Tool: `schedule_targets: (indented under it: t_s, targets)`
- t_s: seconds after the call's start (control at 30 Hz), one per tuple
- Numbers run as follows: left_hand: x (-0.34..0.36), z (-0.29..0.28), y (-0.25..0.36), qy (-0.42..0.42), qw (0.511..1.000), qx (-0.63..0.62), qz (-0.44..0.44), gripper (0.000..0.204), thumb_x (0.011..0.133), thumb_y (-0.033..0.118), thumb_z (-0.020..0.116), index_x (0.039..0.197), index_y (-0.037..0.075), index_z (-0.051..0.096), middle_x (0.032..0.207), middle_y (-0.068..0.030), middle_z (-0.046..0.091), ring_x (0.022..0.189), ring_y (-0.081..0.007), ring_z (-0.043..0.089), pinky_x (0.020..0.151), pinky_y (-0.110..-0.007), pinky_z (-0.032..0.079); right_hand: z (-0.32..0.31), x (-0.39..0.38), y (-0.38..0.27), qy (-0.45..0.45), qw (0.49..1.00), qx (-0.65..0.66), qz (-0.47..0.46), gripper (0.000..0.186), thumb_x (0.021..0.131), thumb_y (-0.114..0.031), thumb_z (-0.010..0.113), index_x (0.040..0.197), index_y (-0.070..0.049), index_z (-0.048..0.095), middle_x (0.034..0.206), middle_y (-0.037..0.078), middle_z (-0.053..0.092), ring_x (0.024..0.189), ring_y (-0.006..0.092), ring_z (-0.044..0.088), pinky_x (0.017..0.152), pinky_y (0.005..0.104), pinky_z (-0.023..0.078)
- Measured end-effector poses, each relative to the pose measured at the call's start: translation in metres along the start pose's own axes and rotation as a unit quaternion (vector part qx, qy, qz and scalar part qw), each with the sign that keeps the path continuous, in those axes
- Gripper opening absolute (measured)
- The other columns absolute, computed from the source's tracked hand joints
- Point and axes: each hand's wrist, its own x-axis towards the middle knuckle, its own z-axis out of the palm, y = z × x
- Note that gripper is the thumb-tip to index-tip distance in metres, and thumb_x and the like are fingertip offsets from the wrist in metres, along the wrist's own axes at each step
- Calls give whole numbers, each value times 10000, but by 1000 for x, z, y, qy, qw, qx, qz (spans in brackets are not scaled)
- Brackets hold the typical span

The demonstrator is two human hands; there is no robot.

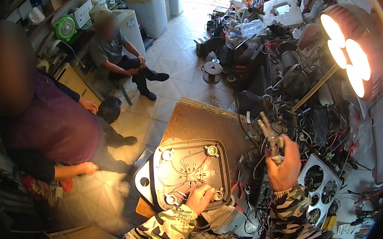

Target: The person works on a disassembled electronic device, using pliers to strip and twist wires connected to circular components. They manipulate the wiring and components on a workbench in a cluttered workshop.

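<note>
A rounded, square-cornered housing (178, 166) lies on the worktable in front of me, with round sockets (211, 151) at its corners and thin wires (201, 165) running between them. Over its near edge, close to the lower right socket, is my left hand (200, 199). Its fingers are pressed together at the wires; whatever lies between the fingertips is too small to make out. My right hand (284, 163) is raised to the right of the housing, wrapped round metal pliers (269, 132) whose jaws point up and away from me.
Red-handled pliers (240, 184) lie on the brown worktable (186, 115). A lamp with several glowing bulbs (350, 49) stands at right, beside heaped cables and parts (288, 67). One person (61, 119) stands at left; another (114, 48) sits behind. A white panel with round holes (322, 185) leans nearby.
</note>
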Motion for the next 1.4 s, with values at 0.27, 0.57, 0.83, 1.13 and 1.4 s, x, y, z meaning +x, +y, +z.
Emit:
schedule_targets:
  t_s: [0.27, 0.57, 0.83, 1.13, 1.4]
  targets:
    - [-2, 4, 24, 26, 996, 54, 61, 298, 1059, 286, 612, 1136, 28, 741, 912, -175, 708, 861, -340, 692, 789, -405, 541, 33, -92, 62, -172, 970, 10, 170, 428, 871, -275, 804, 1168, 3, 672, 956, 227, 702, 896, 426, 701, 812, 480, 554]
    - [-6, 2, 25, 104, 982, 88, 133, 212, 1013, 179, 688, 1129, 13, 747, 977, -169, 683, 906, -345, 686, 803, -404, 550, 101, -163, 126, -353, 880, -134, 287, 662, 867, -556, 767, 1191, 17, 709, 1030, 271, 756, 987, 466, 726, 863, 530, 575]
    - [-3, 8, 17, 95, 974, 80, 188, 208, 992, 130, 698, 1126, -26, 731, 1013, -165, 700, 942, -337, 699, 830, -399, 558, 90, -154, 114, -236, 967, -57, 77, 534, 823, -421, 848, 1113, 15, 738, 1046, 229, 741, 950, 411, 723, 809, 512, 575]
    - [-5, 6, 8, 97, 975, 80, 185, 220, 961, 54, 666, 1148, -46, 722, 1109, -193, 719, 1013, -363, 703, 890, -419, 560, 107, -107, 12, -301, 910, 264, 107, 409, 816, -207, 890, 1089, 56, 737, 903, 155, 731, 791, 238, 728, 728, 349, 576]
    - [-7, 5, 7, 100, 973, 87, 189, 233, 914, 21, 652, 1125, -66, 696, 1143, -219, 699, 1035, -404, 687, 905, -430, 553, 117, -116, 9, -278, 928, 242, 48, 299, 799, -133, 912, 1006, 42, 786, 898, 143, 735, 785, 234, 720, 705, 343, 565]
